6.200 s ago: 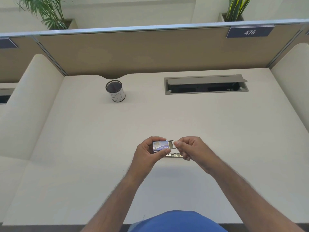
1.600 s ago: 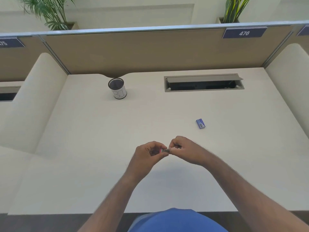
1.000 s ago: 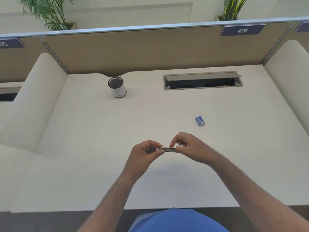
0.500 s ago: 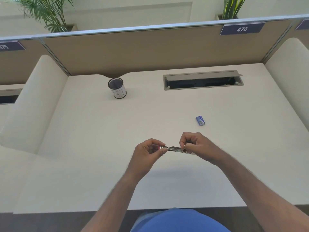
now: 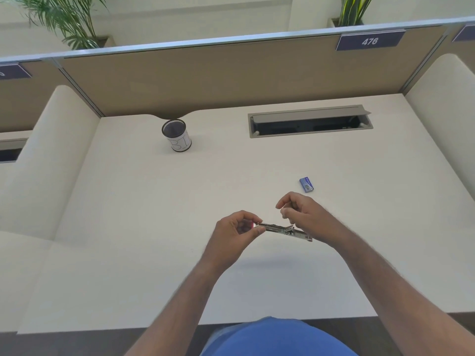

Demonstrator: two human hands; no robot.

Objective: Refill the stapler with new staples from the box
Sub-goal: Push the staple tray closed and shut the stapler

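Observation:
A slim metal stapler [image 5: 280, 228] with a red tip is held level above the desk [image 5: 154, 214], pulled open lengthwise. My left hand [image 5: 236, 235] pinches its left end between thumb and fingers. My right hand [image 5: 308, 217] hovers over the stapler's right half, thumb and forefinger pinched close together just above it. Whether staples sit between those fingertips is too small to tell. The stapler's right end pokes out below my right palm. The small blue staple box [image 5: 306, 185] lies flat on the desk beyond my right hand, apart from both hands.
A black mesh pen cup [image 5: 177, 136] stands at the back left of the desk. An open cable hatch [image 5: 308, 122] is set into the back right. Tan divider panels [image 5: 231, 73] and padded side walls enclose the desk.
The stapler has been drawn out longer to the right. My right hand has lifted its fingers off the stapler and now hovers just above it. Earlier the staple box went from my hands onto the desk.

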